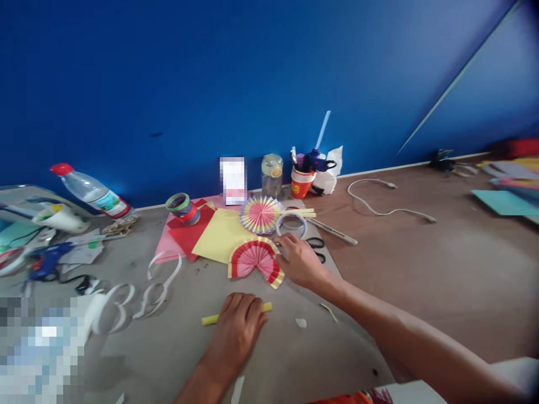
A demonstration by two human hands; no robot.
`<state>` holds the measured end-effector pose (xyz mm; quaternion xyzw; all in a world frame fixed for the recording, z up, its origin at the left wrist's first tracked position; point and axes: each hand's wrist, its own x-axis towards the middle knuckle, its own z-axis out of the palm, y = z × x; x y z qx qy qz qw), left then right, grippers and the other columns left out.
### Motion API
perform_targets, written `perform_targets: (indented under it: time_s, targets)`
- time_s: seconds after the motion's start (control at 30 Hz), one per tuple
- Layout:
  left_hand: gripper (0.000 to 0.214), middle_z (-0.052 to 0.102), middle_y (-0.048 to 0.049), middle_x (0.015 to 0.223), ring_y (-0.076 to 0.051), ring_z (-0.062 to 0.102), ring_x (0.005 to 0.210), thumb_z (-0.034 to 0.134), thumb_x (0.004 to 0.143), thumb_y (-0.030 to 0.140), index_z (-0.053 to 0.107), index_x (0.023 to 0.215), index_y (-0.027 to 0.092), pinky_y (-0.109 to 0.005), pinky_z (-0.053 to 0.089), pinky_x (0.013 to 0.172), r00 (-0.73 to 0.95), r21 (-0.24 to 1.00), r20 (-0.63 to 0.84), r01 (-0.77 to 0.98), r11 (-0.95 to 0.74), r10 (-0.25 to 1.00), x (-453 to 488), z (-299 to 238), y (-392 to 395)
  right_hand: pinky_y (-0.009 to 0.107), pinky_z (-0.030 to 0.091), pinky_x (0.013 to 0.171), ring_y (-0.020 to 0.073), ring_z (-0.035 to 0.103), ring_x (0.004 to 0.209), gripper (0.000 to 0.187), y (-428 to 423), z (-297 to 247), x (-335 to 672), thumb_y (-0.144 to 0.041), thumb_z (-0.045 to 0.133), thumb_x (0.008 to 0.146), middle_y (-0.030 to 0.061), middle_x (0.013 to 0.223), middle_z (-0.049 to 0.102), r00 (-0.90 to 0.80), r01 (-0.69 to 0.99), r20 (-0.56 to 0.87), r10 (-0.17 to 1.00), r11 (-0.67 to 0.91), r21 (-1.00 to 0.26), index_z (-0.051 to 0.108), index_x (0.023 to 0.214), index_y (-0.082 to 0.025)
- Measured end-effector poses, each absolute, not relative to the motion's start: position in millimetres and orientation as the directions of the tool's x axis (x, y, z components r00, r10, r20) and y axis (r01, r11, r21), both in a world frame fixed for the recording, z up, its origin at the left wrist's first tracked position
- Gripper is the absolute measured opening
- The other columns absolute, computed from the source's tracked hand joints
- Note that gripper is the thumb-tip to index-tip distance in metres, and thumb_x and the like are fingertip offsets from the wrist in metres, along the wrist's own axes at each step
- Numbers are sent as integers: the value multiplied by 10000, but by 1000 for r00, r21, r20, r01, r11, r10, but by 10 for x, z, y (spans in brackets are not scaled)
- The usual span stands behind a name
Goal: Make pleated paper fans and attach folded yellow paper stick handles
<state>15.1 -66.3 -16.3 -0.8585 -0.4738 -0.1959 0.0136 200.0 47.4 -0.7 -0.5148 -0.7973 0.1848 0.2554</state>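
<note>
My left hand [238, 322] lies over a folded yellow paper strip [209, 320] on the table, with its fingers curled over it; both ends stick out. Further off, my right hand [301, 258] reaches in with thumb and bent fingers apart. It is at the right edge of a half-round pleated paper fan [256, 259] in pink, red and yellow. Just beyond its fingers lies a roll of tape [304, 224], with black-handled scissors [315, 242] partly hidden behind the hand. A round pleated paper fan [261, 215] on yellow sticks lies behind.
Yellow paper [219, 235] and red paper [187, 235] lie behind the fans. Along the blue wall stand a jar [272, 177] and an orange cup [302, 185] of tools. Left are curled white strips [158, 294], a blue glue gun [48, 259] and a tilted bottle [95, 191]. A white cable [370, 209] lies right.
</note>
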Motion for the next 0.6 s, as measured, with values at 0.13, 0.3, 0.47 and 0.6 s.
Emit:
perform_targets:
  time_s: [0.13,0.3,0.47,0.6]
  targets:
    - [175,616,-63,795,-206,561,729,451,934,306,559,911,170,-355,440,689,461,143,451,808,-572,764,153,-180,-648,259,446,681,174,612,751,204,488,182,2221,-108,482,783,57,860,668,-358,682,212,909,410,-606,644,883,-181]
    - [206,640,-86,874,-220,578,792,451,933,314,562,1003,155,-377,446,756,446,150,519,792,-592,729,140,-168,-650,268,456,706,168,599,749,183,774,234,2605,-128,497,786,54,842,674,-226,718,361,905,405,-566,665,831,-189]
    - [199,638,-83,877,-206,585,807,473,926,296,562,1028,151,-357,459,772,443,194,539,762,-617,717,120,-40,-647,318,455,746,198,584,786,229,1118,141,2724,-112,480,772,76,863,662,-136,763,406,904,357,-539,673,876,-179]
    - [181,650,-81,882,-207,599,845,499,915,276,562,1033,155,-355,470,812,417,185,590,763,-619,691,72,96,-557,320,451,774,202,582,835,246,1207,132,2633,-125,476,806,85,909,662,-171,775,406,898,377,-507,673,945,-172]
